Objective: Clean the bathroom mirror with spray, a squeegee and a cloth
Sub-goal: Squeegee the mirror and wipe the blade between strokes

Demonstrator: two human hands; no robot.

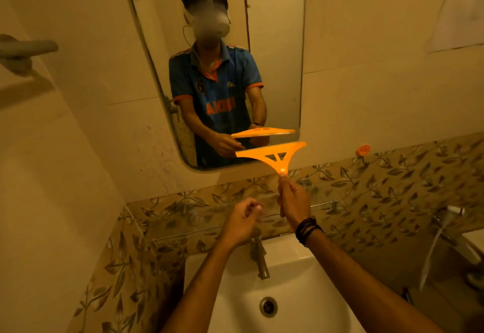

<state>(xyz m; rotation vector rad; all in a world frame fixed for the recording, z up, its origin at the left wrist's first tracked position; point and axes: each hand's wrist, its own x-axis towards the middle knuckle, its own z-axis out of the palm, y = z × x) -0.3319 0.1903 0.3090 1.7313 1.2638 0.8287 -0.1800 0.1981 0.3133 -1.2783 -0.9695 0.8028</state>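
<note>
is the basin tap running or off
Off, it seems: no stream shows below the tap spout, and the sink bowl looks dry.

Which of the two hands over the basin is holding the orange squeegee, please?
The right hand, the one with dark bands at its wrist, grips the orange squeegee by the handle, blade up at the mirror. The left hand is curled and holds nothing.
</note>
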